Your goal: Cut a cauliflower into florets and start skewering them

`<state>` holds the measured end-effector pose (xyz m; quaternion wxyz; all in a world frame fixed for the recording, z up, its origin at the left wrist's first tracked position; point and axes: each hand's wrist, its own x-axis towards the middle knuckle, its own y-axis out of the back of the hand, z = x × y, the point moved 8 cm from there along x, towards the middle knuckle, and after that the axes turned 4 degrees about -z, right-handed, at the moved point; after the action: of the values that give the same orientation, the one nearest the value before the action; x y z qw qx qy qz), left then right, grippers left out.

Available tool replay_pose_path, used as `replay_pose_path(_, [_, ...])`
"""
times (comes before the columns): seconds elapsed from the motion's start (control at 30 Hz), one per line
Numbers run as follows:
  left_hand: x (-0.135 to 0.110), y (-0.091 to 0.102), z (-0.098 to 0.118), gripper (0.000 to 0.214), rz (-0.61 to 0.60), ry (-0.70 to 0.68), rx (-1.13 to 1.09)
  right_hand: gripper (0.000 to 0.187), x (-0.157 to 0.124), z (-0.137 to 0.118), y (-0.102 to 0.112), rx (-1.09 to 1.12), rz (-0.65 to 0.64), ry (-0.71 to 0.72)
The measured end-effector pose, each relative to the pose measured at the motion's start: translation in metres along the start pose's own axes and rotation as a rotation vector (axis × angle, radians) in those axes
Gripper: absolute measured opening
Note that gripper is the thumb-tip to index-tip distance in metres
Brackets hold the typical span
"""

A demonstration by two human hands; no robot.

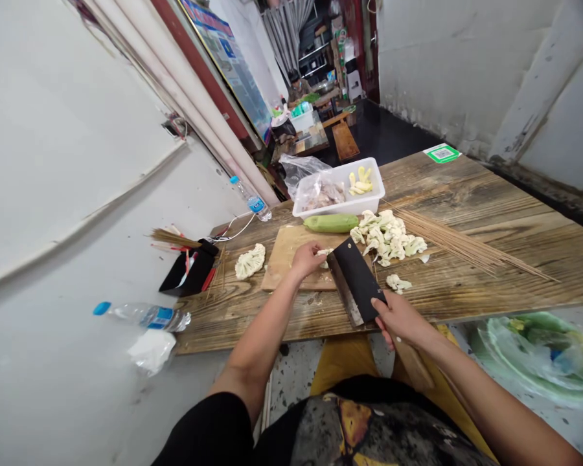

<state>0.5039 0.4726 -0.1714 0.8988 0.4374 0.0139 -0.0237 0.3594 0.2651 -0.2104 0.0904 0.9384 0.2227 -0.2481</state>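
Note:
My right hand (398, 317) is closed round the handle of a black cleaver (358, 278), whose blade slants across the right part of a wooden cutting board (282, 255). Over the board, the fingers of my left hand (308, 260) pinch a small cauliflower floret (325, 257) close to the blade. A pale green peeled gourd (331, 223) lies along the board's far edge. To its right is a heap of cauliflower florets (381, 233), with one loose floret (398, 283) nearer me. A larger cauliflower piece (250, 261) rests left of the board.
Behind the board stands a white plastic tray (340, 178) with bagged food and yellow pieces. Bamboo skewers (457, 236) lie at right. Water bottles (255, 200) and a black skewer holder (187, 268) are at left. A green basin (544, 356) sits below; a person (298, 87) is far back.

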Motion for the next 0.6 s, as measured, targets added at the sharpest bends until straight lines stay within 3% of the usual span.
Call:
replay_pose_path(0.13, [0.009,0.013,-0.02,0.018,-0.006,0.071,-0.151,0.014,0.003,0.004,0.008,0.013,-0.004,0.01])
replay_pose_path(0.23, [0.011,0.015,-0.02,0.033,-0.069,0.04,-0.286,0.012,0.002,0.002,0.01,-0.006,-0.009,0.043])
replay_pose_path(0.3, [0.008,0.019,-0.018,0.04,-0.041,0.039,-0.229,0.01,-0.001,-0.001,0.015,-0.052,0.026,0.067])
replay_pose_path(0.4, [-0.002,0.014,-0.015,0.045,-0.047,-0.002,-0.094,0.014,-0.009,-0.009,0.024,-0.21,0.099,0.095])
replay_pose_path(0.5, [-0.014,0.0,-0.015,0.055,-0.094,-0.095,-0.151,0.019,-0.023,-0.024,0.031,-0.463,0.183,0.101])
replay_pose_path(0.6, [-0.021,-0.007,-0.025,0.061,0.015,-0.09,-0.24,0.021,-0.034,-0.039,0.03,-0.698,0.239,0.085])
